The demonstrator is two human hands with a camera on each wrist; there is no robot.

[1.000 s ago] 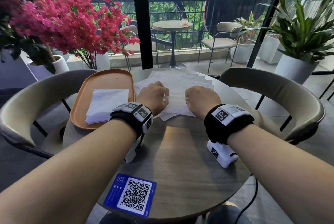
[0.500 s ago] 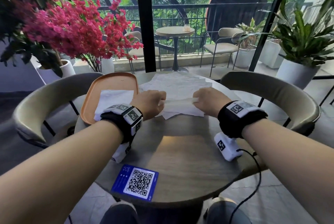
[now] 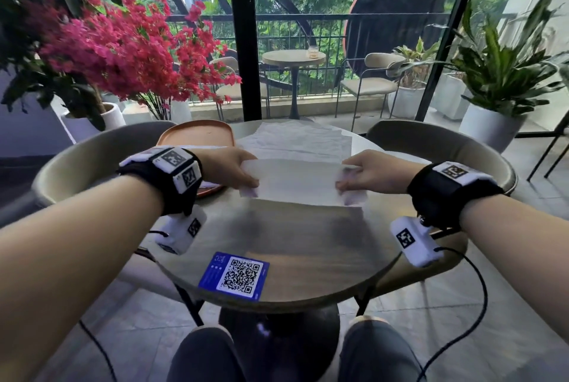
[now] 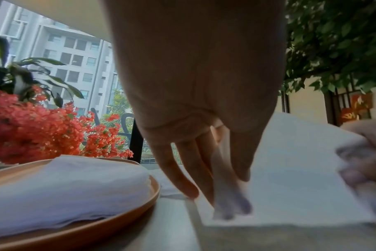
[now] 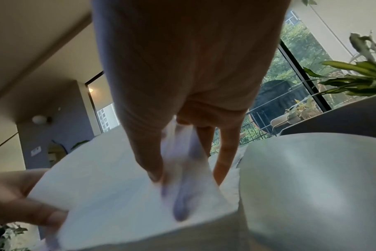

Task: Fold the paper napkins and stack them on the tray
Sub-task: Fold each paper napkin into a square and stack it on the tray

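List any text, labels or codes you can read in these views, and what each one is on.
No words or numbers are legible.
Blue card on the round table: a QR code and small white print, too small to read.
Wristband units on both wrists: black-and-white square markers, no text.
Held napkin, tray: no print visible.

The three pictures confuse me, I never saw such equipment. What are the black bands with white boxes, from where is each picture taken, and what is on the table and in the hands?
No machine here: a person works with bare hands. The bands hold small cameras. One picture comes from a head camera, the others look along each wrist at the fingers. The left hand and right hand each pinch one end of a white napkin, held just above the round table. Beyond it lies a pile of unfolded napkins. On the left, an orange tray holds folded napkins. A blue QR card lies near the table's edge.
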